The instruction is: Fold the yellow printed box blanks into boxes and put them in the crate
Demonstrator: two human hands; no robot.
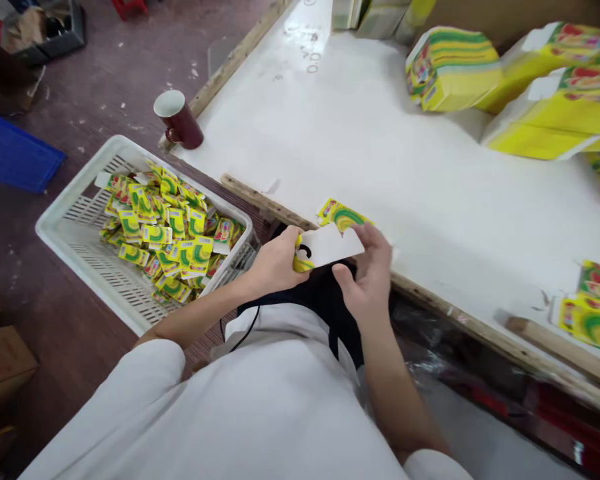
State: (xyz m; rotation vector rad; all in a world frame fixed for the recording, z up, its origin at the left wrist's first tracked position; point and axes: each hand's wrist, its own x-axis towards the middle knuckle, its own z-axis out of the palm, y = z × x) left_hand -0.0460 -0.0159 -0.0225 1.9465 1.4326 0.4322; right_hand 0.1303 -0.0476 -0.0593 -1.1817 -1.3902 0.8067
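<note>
My left hand (pixel 281 260) grips one end of a small carton (pixel 331 245), its white inner side facing up and bits of yellow showing near my fingers. At the carton's other end is my right hand (pixel 367 270), slightly blurred, its thumb and fingers apart around the edge; the fingers touch or nearly touch the card. Just beyond both hands, a flat yellow-green carton (pixel 344 215) lies on the front edge of the white table (pixel 300 153).
A white basket (pixel 80 260) of small yellow cartons (pixel 175 223) stands on the floor at left. A maroon mug (pixel 183 123) sits on the table corner. Carton stacks (pixel 545 117) are at the back right, more cartons (pixel 597 310) at the right edge beside a wooden strip (pixel 560 350).
</note>
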